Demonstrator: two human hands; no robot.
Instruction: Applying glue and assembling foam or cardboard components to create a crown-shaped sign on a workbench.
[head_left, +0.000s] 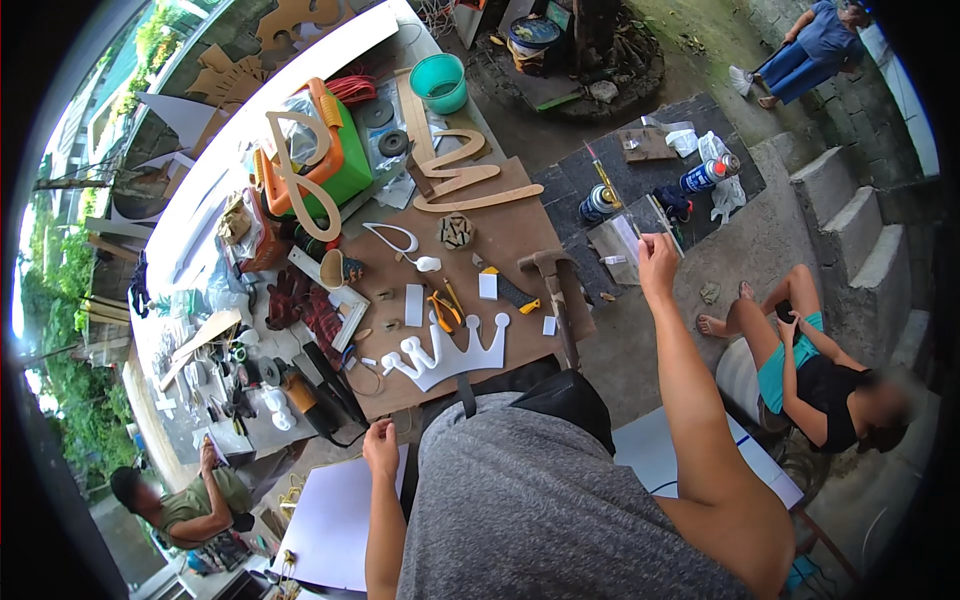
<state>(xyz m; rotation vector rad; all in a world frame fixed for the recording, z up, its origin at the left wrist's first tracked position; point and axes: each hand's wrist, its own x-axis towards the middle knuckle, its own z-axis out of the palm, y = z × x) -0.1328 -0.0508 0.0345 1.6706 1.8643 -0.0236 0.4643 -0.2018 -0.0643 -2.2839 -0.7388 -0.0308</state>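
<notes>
My right hand (657, 262), fingers closed on a small thin object I cannot make out, reaches over the dark side surface (750, 135). Beyond it are a grey board with pale strips (610, 245) and blue spray-type cans (700, 178), one fitted with a brass torch (602, 195). My left hand (381, 445) hangs low by the brown board's front edge, fingers curled; what they hold, if anything, is hidden. On that brown board (390, 385) lie a white crown cutout (455, 355), orange-handled pliers (446, 312), a yellow-black cutter (510, 290) and a hammer (545, 270).
A green-orange toolbox (335, 180), wooden script cutouts (460, 170) and a teal bucket (436, 85) crowd the table's back. One person (840, 380) sits at right beside concrete steps (840, 210), another (190, 510) is at lower left, and a third (810, 50) stands top right.
</notes>
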